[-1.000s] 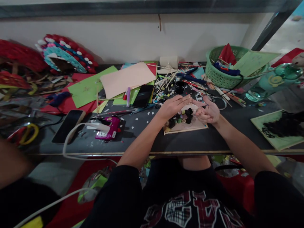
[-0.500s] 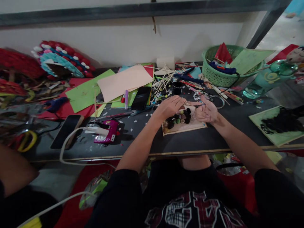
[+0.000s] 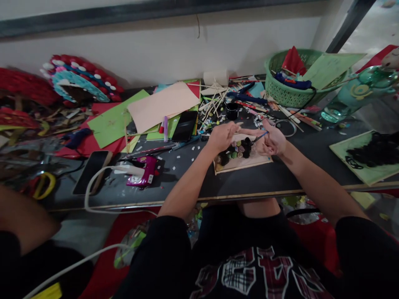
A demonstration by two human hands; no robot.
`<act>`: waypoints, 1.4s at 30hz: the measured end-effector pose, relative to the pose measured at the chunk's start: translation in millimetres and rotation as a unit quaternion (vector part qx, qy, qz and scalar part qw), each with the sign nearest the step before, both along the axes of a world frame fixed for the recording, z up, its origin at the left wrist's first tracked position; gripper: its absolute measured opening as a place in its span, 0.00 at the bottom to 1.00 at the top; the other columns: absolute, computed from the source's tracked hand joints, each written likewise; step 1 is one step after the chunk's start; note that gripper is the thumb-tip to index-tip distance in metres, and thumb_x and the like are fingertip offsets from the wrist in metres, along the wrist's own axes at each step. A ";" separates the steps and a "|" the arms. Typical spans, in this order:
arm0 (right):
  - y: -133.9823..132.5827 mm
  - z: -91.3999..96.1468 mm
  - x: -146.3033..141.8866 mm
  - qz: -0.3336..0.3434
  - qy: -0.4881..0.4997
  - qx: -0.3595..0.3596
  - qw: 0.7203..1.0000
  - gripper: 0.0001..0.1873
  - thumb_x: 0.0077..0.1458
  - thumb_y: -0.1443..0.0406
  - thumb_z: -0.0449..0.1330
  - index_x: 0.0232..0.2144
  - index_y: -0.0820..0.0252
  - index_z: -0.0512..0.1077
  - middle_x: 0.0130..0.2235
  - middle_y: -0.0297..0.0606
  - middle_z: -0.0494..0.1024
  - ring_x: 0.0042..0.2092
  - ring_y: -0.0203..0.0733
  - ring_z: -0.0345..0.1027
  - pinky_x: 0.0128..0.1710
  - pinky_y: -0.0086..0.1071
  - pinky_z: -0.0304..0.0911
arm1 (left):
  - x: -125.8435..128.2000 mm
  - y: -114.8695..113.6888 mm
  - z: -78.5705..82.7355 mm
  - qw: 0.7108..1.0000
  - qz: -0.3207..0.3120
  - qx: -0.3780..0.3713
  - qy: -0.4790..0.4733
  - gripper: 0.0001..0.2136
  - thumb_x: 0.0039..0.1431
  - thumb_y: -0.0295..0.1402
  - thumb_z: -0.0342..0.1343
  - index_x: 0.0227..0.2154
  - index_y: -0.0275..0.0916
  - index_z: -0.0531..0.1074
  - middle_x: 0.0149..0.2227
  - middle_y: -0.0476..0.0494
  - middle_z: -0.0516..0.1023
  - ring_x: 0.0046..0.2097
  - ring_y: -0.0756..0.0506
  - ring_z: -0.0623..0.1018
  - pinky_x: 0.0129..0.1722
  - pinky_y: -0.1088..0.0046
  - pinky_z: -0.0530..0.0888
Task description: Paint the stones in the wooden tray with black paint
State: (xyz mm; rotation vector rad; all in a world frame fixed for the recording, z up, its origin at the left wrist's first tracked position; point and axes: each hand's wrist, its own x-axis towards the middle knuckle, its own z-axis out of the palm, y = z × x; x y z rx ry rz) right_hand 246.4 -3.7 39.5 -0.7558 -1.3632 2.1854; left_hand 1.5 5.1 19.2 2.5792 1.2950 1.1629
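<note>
A small pale board lies on the dark table before me. Dark, green and pinkish round pieces cluster on its left part. My left hand is over the board's upper left edge, thumb and index finger apart and the index stretched toward my other hand. Its remaining fingers curl in, and nothing shows in them. At the board's upper right, my right hand is closed on a thin brush-like stick, dark with a bluish end. The stick slants down toward the round pieces; its tip is too small to make out.
A small black cup stands behind the board among thin sticks and scraps. Farther right are a green basket and a clear bottle. Phones, a purple plug block and a white cable lie left. Another person's arm is far left.
My left hand has gone from flattened fingers to a curled shape with its index extended. The stick in my right hand shows more clearly. The whole view has shifted slightly.
</note>
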 end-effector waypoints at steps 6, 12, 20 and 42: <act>1.0 20.2 7.1 -0.142 0.023 0.004 0.990 0.40 0.53 0.31 0.45 0.46 0.56 0.70 0.17 0.28 0.65 0.15 0.31 0.44 0.16 0.26 0.42 | -40.2 25.5 -6.8 0.966 0.159 -0.055 -0.198 0.34 0.69 0.60 0.29 0.30 0.41 0.71 0.26 0.45 0.74 0.30 0.45 0.75 0.35 0.68 0.69; 21.8 3.9 10.5 -0.312 -0.042 0.027 0.949 0.32 0.51 0.33 0.55 0.26 0.55 0.64 0.18 0.28 0.64 0.15 0.28 0.47 0.15 0.26 0.39 | -61.9 32.1 -26.4 0.975 0.199 -0.041 -0.093 0.29 0.71 0.54 0.34 0.29 0.40 0.71 0.31 0.40 0.79 0.36 0.43 0.78 0.38 0.68 0.70; 25.4 -13.3 1.8 -0.429 -0.096 0.063 0.896 0.31 0.41 0.43 0.72 0.15 0.58 0.61 0.13 0.28 0.65 0.12 0.26 0.54 0.10 0.23 0.41 | -64.7 27.0 -37.4 0.981 0.165 -0.008 -0.099 0.30 0.71 0.55 0.32 0.30 0.40 0.72 0.29 0.43 0.78 0.33 0.45 0.77 0.36 0.70 0.69; 14.1 -18.4 3.3 -0.383 -0.097 0.119 0.911 0.33 0.20 0.50 0.80 0.18 0.59 0.65 0.16 0.31 0.74 0.13 0.28 0.60 0.08 0.19 0.44 | -62.6 14.5 -35.4 0.993 0.102 -0.036 -0.054 0.13 0.59 0.26 0.44 0.34 0.40 0.75 0.39 0.44 0.84 0.44 0.45 0.81 0.49 0.69 0.73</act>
